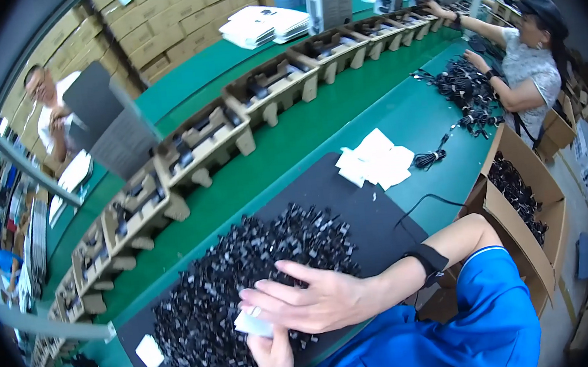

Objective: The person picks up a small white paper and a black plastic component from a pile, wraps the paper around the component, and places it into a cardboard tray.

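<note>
Faces a long green worktop (451, 193), slanting from lower left to upper right. Beyond its near strip, has a curving row of brown moulded trays (277, 100), set end to end with dark parts inside. Leans over a black mat (374, 211) lying on the near strip. To the right, has an open cardboard box (517, 222) with black cables inside. Straight ahead, has a broad heap of small black pieces (201, 320) on the mat. Extends the right hand (326, 297) over this heap, fingers stretched and slightly parted; cannot tell whether gripping anything. Past the mat's far corner, has white sheets (377, 160), overlapping untidily. Holds the left hand (274, 359) low over the heap's near side, fingers clenched. Beside the sheets, has a coiled black cable (430, 160). Grasps, between those clenched left fingers, a small white piece (253, 323), above the heap and partly beneath the right hand.
</note>
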Demonstrator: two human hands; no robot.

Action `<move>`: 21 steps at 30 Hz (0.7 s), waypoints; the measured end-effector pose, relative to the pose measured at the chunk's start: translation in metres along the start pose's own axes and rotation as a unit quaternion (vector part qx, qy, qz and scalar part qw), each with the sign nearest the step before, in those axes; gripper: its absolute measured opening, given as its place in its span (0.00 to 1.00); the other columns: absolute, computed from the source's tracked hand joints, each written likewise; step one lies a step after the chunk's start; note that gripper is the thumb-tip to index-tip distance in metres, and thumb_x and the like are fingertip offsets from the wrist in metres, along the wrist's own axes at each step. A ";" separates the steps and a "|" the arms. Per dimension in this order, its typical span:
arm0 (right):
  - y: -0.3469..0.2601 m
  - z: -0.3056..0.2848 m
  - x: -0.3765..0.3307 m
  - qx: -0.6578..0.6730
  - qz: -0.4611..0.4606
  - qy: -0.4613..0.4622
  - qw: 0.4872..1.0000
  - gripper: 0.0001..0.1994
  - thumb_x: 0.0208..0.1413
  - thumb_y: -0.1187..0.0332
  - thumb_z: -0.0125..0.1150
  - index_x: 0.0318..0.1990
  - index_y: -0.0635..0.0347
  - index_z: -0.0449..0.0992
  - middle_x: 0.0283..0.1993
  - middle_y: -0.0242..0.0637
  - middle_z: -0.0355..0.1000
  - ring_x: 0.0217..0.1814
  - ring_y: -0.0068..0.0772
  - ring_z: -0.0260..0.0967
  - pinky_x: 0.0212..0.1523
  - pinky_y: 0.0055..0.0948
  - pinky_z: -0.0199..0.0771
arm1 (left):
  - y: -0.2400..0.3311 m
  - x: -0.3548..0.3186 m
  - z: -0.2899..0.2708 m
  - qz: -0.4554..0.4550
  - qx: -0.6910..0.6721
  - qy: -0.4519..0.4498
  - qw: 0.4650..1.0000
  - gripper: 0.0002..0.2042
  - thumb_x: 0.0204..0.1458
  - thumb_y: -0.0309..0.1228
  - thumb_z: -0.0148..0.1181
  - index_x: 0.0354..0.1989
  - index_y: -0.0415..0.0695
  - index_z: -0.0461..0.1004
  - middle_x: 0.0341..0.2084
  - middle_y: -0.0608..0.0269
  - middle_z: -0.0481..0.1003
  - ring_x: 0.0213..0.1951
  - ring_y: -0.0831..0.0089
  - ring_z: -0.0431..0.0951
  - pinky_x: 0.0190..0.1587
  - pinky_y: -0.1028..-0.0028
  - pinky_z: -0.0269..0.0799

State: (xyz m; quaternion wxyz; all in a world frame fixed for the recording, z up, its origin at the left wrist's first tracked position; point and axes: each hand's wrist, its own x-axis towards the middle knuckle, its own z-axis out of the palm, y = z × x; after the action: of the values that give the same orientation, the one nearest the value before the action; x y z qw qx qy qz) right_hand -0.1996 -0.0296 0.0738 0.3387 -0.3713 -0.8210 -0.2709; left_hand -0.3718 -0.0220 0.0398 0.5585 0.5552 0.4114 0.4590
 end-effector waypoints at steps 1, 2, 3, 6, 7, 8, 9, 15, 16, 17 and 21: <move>-0.003 -0.001 0.000 0.017 -0.005 -0.001 1.000 0.22 0.50 0.65 0.52 0.53 0.60 0.69 0.58 0.42 0.62 0.59 0.37 0.57 0.55 0.41 0.64 | -0.001 -0.002 0.001 0.023 -0.014 -0.022 0.999 0.23 0.56 0.23 0.51 0.60 0.33 0.54 0.43 0.57 0.74 0.42 0.74 0.75 0.45 0.76 0.71; -0.005 -0.003 -0.002 -0.008 -0.011 -0.001 1.000 0.20 0.49 0.66 0.53 0.51 0.59 0.72 0.56 0.39 0.64 0.57 0.35 0.58 0.55 0.40 0.64 | 0.000 -0.004 0.001 0.045 -0.027 -0.044 0.998 0.19 0.58 0.26 0.49 0.57 0.33 0.58 0.42 0.61 0.74 0.43 0.75 0.74 0.47 0.76 0.69; -0.006 -0.002 -0.005 -0.028 -0.015 -0.001 0.999 0.19 0.48 0.66 0.54 0.49 0.58 0.74 0.54 0.37 0.66 0.56 0.33 0.59 0.55 0.40 0.65 | 0.005 -0.008 -0.003 0.034 -0.022 -0.023 0.999 0.19 0.58 0.26 0.49 0.57 0.33 0.58 0.42 0.61 0.74 0.43 0.75 0.74 0.47 0.76 0.69; -0.008 -0.006 -0.004 0.005 0.001 -0.030 1.000 0.18 0.47 0.63 0.58 0.46 0.58 0.75 0.52 0.35 0.67 0.52 0.31 0.60 0.53 0.39 0.66 | 0.018 -0.017 -0.008 -0.092 0.095 -0.070 0.989 0.16 0.60 0.27 0.47 0.54 0.33 0.62 0.44 0.61 0.72 0.43 0.76 0.73 0.46 0.75 0.69; -0.010 -0.006 -0.005 0.024 -0.004 -0.032 0.999 0.18 0.47 0.63 0.58 0.46 0.58 0.75 0.52 0.35 0.67 0.52 0.31 0.60 0.53 0.39 0.66 | 0.019 -0.014 -0.003 -0.046 0.058 -0.085 0.994 0.11 0.60 0.27 0.46 0.47 0.33 0.68 0.37 0.63 0.74 0.38 0.79 0.72 0.40 0.78 0.68; -0.011 -0.005 -0.005 0.014 0.005 -0.015 1.000 0.17 0.47 0.62 0.59 0.45 0.58 0.75 0.51 0.34 0.67 0.50 0.30 0.60 0.51 0.39 0.67 | 0.018 -0.014 0.000 0.001 0.022 -0.099 0.995 0.11 0.61 0.28 0.45 0.40 0.34 0.73 0.31 0.66 0.76 0.33 0.82 0.72 0.34 0.80 0.67; -0.011 -0.004 -0.003 0.005 0.010 0.006 1.000 0.17 0.46 0.62 0.61 0.44 0.58 0.75 0.51 0.34 0.67 0.49 0.30 0.60 0.50 0.38 0.68 | 0.018 -0.016 -0.001 -0.003 0.026 -0.079 0.997 0.11 0.61 0.28 0.45 0.40 0.34 0.73 0.31 0.66 0.76 0.33 0.82 0.72 0.34 0.80 0.67; -0.010 0.004 0.003 0.005 -0.030 0.045 0.999 0.15 0.45 0.60 0.64 0.39 0.57 0.75 0.48 0.36 0.67 0.45 0.29 0.63 0.45 0.36 0.70 | 0.009 -0.018 -0.009 0.014 0.001 -0.096 0.995 0.11 0.60 0.27 0.44 0.42 0.34 0.73 0.33 0.59 0.77 0.35 0.78 0.75 0.37 0.76 0.70; -0.005 0.001 0.004 0.082 -0.005 0.002 0.997 0.14 0.45 0.60 0.64 0.38 0.57 0.75 0.47 0.36 0.68 0.43 0.30 0.64 0.44 0.35 0.71 | 0.008 -0.018 -0.010 0.017 0.021 -0.104 0.994 0.11 0.60 0.26 0.44 0.44 0.34 0.72 0.34 0.57 0.77 0.36 0.77 0.75 0.39 0.75 0.70; 0.000 -0.003 0.008 0.157 0.020 -0.041 0.987 0.14 0.45 0.61 0.64 0.37 0.57 0.74 0.46 0.36 0.69 0.42 0.30 0.65 0.42 0.34 0.72 | 0.008 -0.018 -0.011 0.015 0.020 -0.103 0.994 0.11 0.60 0.26 0.44 0.44 0.34 0.72 0.34 0.57 0.77 0.36 0.77 0.75 0.39 0.75 0.70; 0.012 0.000 0.022 0.209 0.038 -0.116 0.970 0.12 0.46 0.64 0.63 0.37 0.58 0.72 0.40 0.35 0.70 0.34 0.29 0.68 0.32 0.30 0.73 | 0.010 -0.015 -0.018 0.023 0.145 -0.175 0.974 0.12 0.58 0.23 0.45 0.48 0.35 0.70 0.35 0.55 0.77 0.38 0.75 0.76 0.42 0.74 0.70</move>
State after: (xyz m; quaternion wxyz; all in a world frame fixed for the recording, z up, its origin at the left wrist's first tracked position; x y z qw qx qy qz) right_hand -0.2010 -0.0134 0.0934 0.3213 -0.3521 -0.8784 -0.0350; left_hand -0.3931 -0.0328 0.0479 0.5249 0.7112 0.3566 0.3026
